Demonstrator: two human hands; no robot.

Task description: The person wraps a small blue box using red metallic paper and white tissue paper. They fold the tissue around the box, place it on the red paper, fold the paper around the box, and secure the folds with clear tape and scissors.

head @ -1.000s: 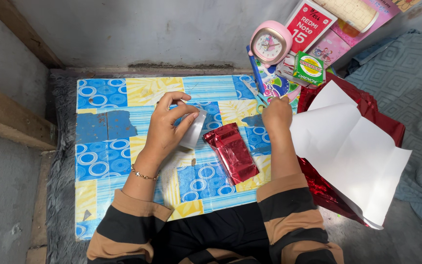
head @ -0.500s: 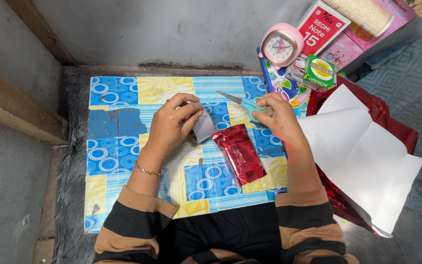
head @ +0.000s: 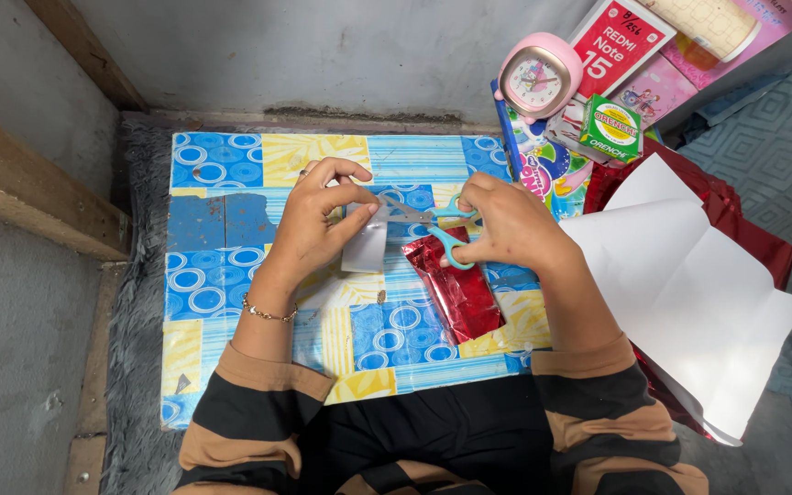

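Observation:
My left hand pinches a small silvery-white piece of foil paper by its top edge above the low table, which is covered in a blue and yellow patterned sheet. My right hand grips teal-handled scissors with fingers through the loops. The blades point left and reach the top of the foil piece. A folded red foil packet lies on the table just under my right hand.
A large white sheet rests on red foil paper to the right. At the back right stand a pink alarm clock, a green box, a red box and colourful books. A wooden beam runs along the left.
My right hand picked up the scissors from the back right and brought them left to the foil piece. My left hand kept hold of that piece.

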